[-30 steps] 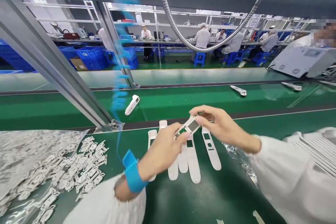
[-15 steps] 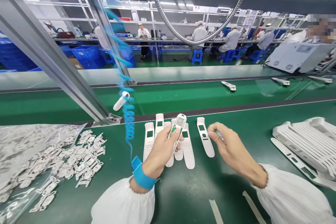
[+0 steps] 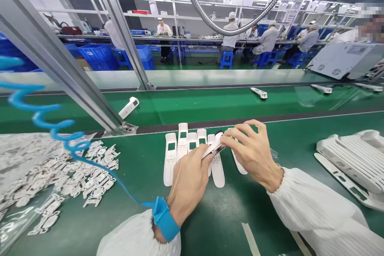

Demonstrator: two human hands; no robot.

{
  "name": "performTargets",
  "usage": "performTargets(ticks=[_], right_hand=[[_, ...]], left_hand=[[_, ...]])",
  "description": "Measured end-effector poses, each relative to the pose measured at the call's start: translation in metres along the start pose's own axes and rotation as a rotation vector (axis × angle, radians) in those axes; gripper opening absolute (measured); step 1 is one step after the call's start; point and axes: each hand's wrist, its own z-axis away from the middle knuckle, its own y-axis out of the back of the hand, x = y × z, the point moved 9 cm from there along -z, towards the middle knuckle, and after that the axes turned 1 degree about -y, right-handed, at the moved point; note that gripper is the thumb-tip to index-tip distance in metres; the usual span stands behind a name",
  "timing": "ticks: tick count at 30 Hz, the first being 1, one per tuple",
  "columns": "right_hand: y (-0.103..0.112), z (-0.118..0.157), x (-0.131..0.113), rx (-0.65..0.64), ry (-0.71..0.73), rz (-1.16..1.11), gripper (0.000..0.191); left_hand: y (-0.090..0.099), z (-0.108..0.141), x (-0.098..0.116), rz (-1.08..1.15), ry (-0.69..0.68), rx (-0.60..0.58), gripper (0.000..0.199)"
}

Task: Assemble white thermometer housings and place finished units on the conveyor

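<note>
White device (image 3: 215,144) above row of white covers (image 3: 170,164); probably light, stiff, slightly slippery, innards fragile; best held by side edges. Left hand (image 3: 189,180) pinches its near end, right hand (image 3: 253,154) fingers its far end. Left of row: clear bag (image 3: 16,224), small white parts (image 3: 96,184) in and beside it. Beyond row: blue crates (image 3: 97,57), contents unclear.
</note>
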Motion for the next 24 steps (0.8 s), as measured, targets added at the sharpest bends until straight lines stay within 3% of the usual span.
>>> performTargets(ticks=[3, 6, 10, 13, 18, 22, 24], right_hand=[[-0.006, 0.01, 0.002, -0.031, -0.143, -0.103, 0.02], [-0.017, 0.022, 0.013, -0.11, -0.418, -0.401, 0.019], [-0.032, 0.036, 0.028, -0.137, -0.782, -0.734, 0.016], [-0.043, 0.033, 0.031, -0.107, -0.869, -0.88, 0.024], [-0.061, 0.036, 0.023, -0.139, -1.011, -1.04, 0.035], [-0.055, 0.034, 0.008, -0.148, -1.057, -1.198, 0.035], [-0.046, 0.04, 0.014, -0.214, -1.034, -1.143, 0.035]], left_hand=[[-0.004, -0.002, -0.008, 0.244, 0.087, -0.025, 0.033], [-0.01, -0.003, -0.013, 0.569, 0.204, -0.088, 0.04], [-0.011, -0.004, -0.011, 0.696, 0.236, -0.136, 0.039], [-0.01, -0.004, -0.012, 0.653, 0.193, -0.095, 0.038], [-0.004, -0.001, -0.01, 0.368, 0.065, 0.042, 0.034], [0.013, -0.001, -0.012, 0.083, 0.043, 0.198, 0.029], [0.03, -0.003, -0.021, 0.069, 0.101, 0.299, 0.027]])
